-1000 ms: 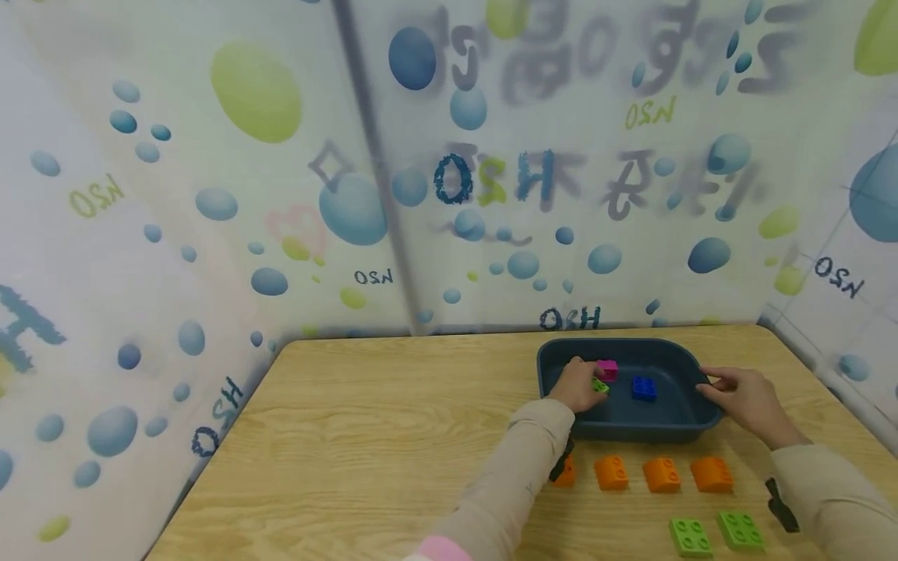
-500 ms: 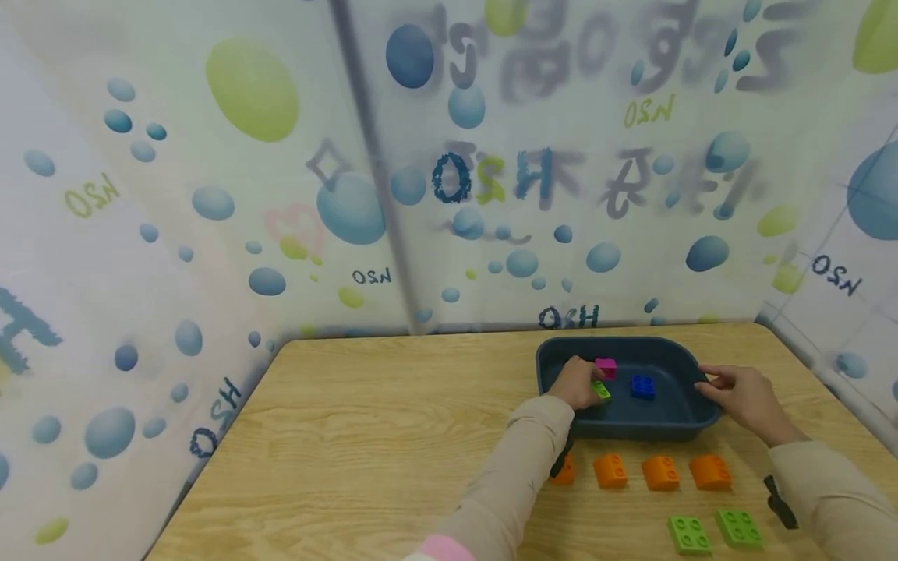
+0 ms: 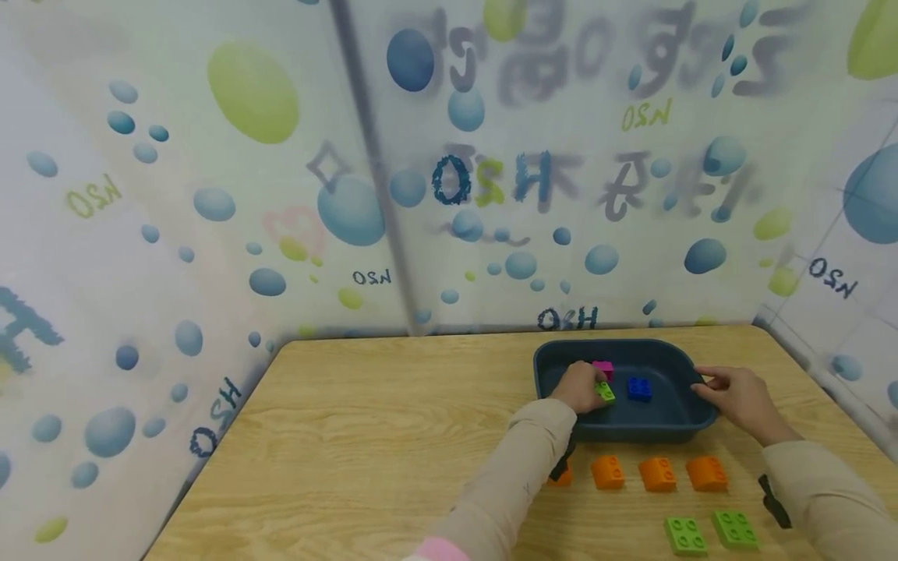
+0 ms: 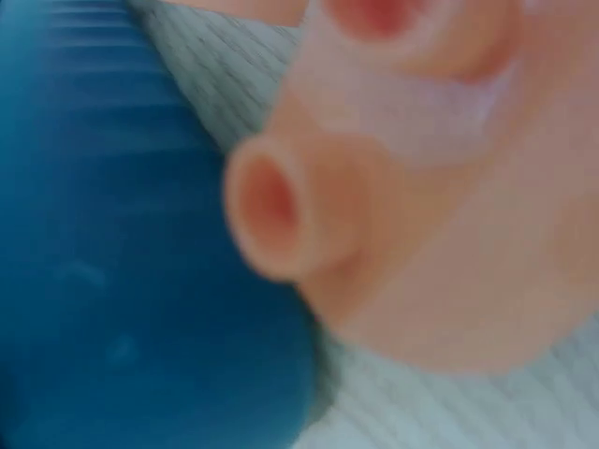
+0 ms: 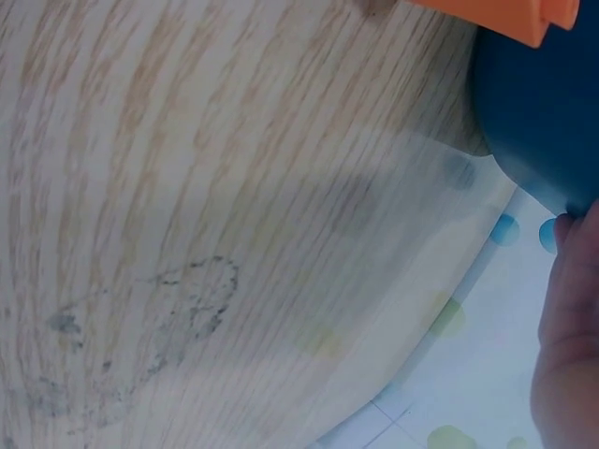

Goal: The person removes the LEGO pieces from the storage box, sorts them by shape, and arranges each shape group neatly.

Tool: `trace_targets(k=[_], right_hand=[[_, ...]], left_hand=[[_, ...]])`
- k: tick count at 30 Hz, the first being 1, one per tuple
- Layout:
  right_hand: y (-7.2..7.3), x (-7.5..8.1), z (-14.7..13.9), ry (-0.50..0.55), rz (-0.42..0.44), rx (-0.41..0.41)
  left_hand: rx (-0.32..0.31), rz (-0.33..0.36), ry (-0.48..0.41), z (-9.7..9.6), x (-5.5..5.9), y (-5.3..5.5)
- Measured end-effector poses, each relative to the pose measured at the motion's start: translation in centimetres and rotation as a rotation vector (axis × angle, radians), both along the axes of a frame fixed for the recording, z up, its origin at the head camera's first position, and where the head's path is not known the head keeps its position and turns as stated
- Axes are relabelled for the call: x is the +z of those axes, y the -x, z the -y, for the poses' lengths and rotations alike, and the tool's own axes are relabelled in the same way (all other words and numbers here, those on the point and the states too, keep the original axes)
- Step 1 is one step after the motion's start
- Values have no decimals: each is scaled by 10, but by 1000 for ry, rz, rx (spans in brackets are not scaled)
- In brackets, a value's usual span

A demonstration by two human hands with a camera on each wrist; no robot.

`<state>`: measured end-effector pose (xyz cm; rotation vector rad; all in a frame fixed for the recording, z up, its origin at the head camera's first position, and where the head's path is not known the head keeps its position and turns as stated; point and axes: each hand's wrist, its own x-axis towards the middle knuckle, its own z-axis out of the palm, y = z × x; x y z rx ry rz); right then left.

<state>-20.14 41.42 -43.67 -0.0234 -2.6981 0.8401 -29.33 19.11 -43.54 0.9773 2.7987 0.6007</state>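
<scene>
A dark blue tray [image 3: 634,433] stands near the back right of the table in the head view. My left hand [image 3: 578,387] reaches into its left part and grips a light green toy brick [image 3: 606,393], partly hidden by the fingers. Just behind lies a pink brick [image 3: 603,369], and a blue brick [image 3: 639,389] sits in the middle of the tray. At the right end, my right hand [image 3: 740,399] pinches the tray's rim between thumb and fingers. The right wrist view catches this hand [image 5: 569,346] at the tray's edge [image 5: 533,112].
Several orange bricks [image 3: 658,474] form a row in front of the tray, the leftmost partly behind the left sleeve. Two light green bricks [image 3: 685,536] lie nearer me. Close up in the left wrist view, an orange brick [image 4: 421,234] stands beside the tray. A patterned wall covering rises behind the table.
The light green brick has shifted slightly right and nearer with my left hand, and more of it shows. My right hand has kept its hold on the rim.
</scene>
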Motion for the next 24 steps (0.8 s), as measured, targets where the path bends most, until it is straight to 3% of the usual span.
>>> trace_targets(k=[13, 24], right_hand=[[0, 4, 0, -27, 4, -6], [2, 5, 2, -39, 17, -17]], left_hand=[[-124, -41, -43, 16, 20, -9], [-213, 40, -99, 40, 26, -31]])
